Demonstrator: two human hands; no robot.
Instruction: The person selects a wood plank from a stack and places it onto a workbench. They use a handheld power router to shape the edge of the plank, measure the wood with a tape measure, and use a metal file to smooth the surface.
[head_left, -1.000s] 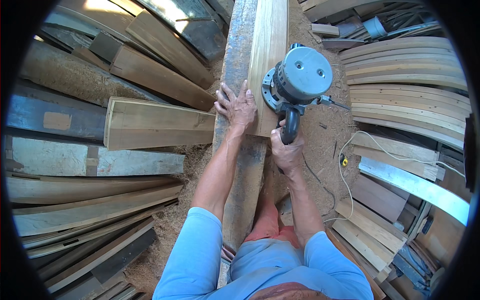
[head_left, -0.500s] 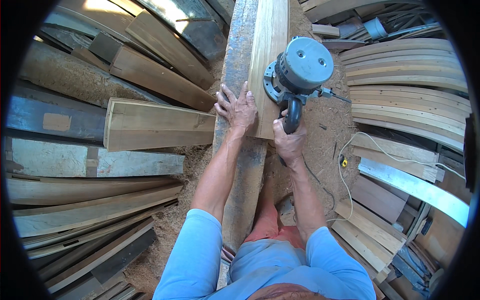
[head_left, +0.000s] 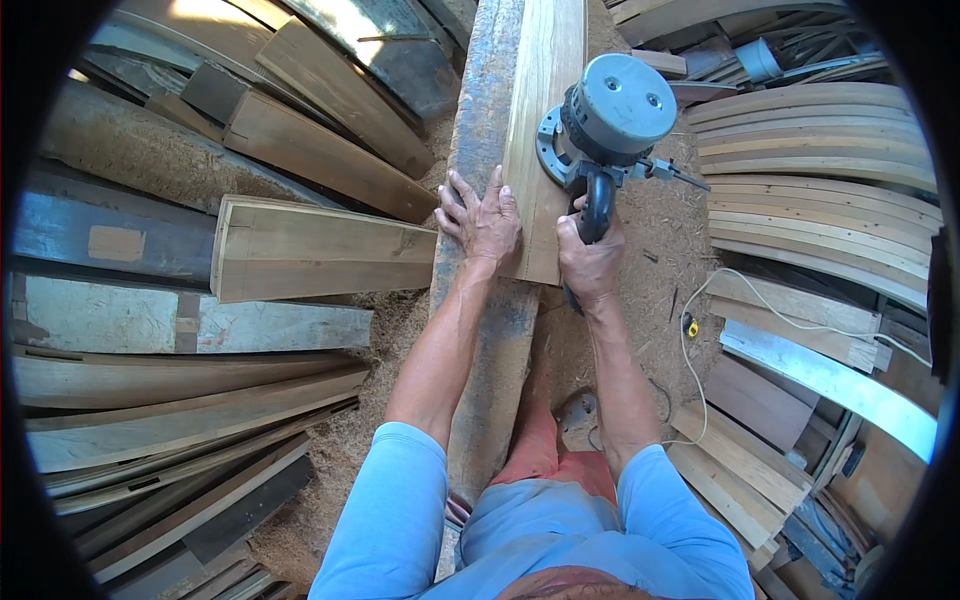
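Observation:
A long pale wooden board [head_left: 545, 90] lies lengthwise on a worn, stained wooden bench plank [head_left: 483, 120]. With fingers spread, my left hand [head_left: 485, 218] rests flat on the board's left part, near its close end. My right hand [head_left: 592, 255] is wrapped round the black handle of a router [head_left: 618, 110] with a grey round motor cap. Its round base sits over the board's right edge, part of it out past that edge. A metal rod sticks out on the router's right. The bit is hidden under the base.
Stacked boards [head_left: 330, 245] fan out on the left, one reaching to the bench. Curved planks [head_left: 820, 230] are piled on the right. A pale cord [head_left: 690, 350] loops over the sawdust-covered ground beside a small yellow-and-black object [head_left: 690, 325]. Shavings lie right of the bench.
The view has shifted slightly, moving the whole scene a little right and down. The router has moved slightly toward me along the board's right edge. My left hand stays on the board.

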